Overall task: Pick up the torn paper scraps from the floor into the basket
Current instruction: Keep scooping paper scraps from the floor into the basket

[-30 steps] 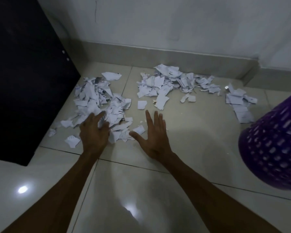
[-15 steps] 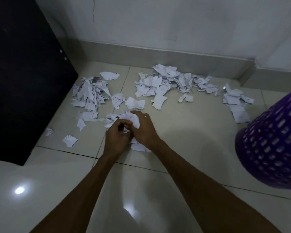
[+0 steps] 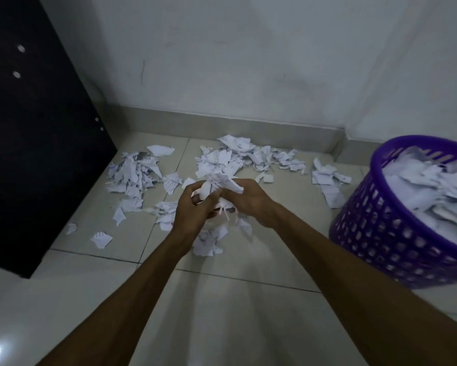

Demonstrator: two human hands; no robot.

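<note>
Change: your hands have come up off the floor since half a second ago, lifting a bunch of scraps with them, and more of the basket is now showing.
Left hand: your left hand (image 3: 193, 212) is curling its fingers around the bunch of scraps (image 3: 219, 187) from the left side.
Right hand: your right hand (image 3: 251, 200) is gripping the same bunch from the right, fingers curled in, the two hands meeting around it.
Loose bits: a few scraps are hanging and dropping under the hands, above a small pile (image 3: 207, 241) on the floor (image 3: 222, 299).
Scraps left: piles are lying beside the dark cabinet (image 3: 37, 128), along the wall skirting (image 3: 235, 157), and near the basket (image 3: 327, 180).
Basket: the purple basket (image 3: 375, 233) is standing to your right, tilted in view, already holding many scraps.
</note>
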